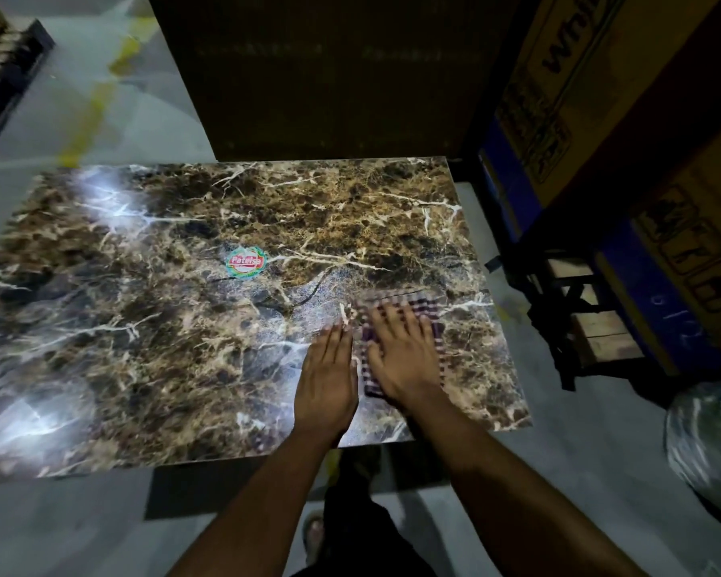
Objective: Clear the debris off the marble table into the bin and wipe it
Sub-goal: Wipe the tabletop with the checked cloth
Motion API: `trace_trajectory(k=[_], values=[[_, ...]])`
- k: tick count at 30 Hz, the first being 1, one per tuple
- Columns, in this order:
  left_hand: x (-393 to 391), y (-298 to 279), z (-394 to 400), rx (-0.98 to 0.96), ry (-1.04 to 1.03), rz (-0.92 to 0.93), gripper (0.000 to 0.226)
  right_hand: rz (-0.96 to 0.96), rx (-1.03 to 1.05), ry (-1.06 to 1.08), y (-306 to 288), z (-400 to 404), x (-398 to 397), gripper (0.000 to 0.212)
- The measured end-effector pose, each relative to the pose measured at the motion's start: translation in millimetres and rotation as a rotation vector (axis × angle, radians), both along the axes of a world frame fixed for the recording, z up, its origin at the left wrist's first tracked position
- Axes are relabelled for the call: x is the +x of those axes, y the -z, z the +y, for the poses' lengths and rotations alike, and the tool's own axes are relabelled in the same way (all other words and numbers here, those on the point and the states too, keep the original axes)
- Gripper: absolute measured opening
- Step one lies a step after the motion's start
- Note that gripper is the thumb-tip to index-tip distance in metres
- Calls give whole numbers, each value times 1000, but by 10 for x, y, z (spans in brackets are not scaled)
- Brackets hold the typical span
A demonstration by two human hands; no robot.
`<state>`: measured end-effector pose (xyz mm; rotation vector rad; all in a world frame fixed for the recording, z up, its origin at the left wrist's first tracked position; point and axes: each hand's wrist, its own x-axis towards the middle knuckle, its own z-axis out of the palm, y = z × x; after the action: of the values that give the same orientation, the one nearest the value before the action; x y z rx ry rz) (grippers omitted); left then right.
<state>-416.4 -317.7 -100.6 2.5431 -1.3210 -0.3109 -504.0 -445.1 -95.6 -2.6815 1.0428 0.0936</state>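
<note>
The brown marble table (184, 326) fills the middle of the view, with a round red and green sticker (247, 262) near its centre. A checked purple and white cloth (427, 304) lies on the table's right part. My right hand (404, 351) presses flat on the cloth, fingers spread. Just to its left, my left hand (327, 376) lies flat on the bare marble, fingers together, its edge next to the cloth. I see no loose debris on the marble. Both hands are slightly blurred.
A bin lined with a shiny plastic bag (708, 439) stands on the floor at the right. Large cardboard boxes (600, 97) on a blue pallet and a dark stand (567, 326) crowd the right side. My legs and sandalled foot (315, 530) show below the table's near edge.
</note>
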Motion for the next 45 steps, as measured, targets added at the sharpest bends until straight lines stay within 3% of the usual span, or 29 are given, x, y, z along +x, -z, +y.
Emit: trace_trajectory(k=[4,7,10,13,16,19,23,29,34,40,45], values=[[-47,-4,11,11,-11,-16,56,-4,-1,-110,24,316,-397,62],[-107,36,19,21,-33,-7,56,25,-20,-39,45,78,-788,64],[-178,54,15,33,-24,-43,58,28,-15,54,33,-98,-628,67],[-230,73,-7,47,-37,-65,58,-11,5,-7,5,84,-404,66],[-261,67,-81,39,2,-61,54,7,6,-103,14,237,-735,63],[-350,34,-257,21,46,-33,53,-6,-21,-53,70,-39,-1080,62],[-443,19,-473,4,33,-18,53,-9,-30,72,71,-402,-731,65],[-430,5,-592,-9,-16,30,54,-27,-28,-139,47,-379,-963,62],[-277,26,-825,-1,-86,23,58,-38,-37,-2,76,-908,-423,63],[-76,88,-1060,0,-102,-61,54,-61,-11,-181,53,-896,-383,61],[68,104,-1310,9,-111,-24,57,-41,-47,-22,86,-1618,-12,64]])
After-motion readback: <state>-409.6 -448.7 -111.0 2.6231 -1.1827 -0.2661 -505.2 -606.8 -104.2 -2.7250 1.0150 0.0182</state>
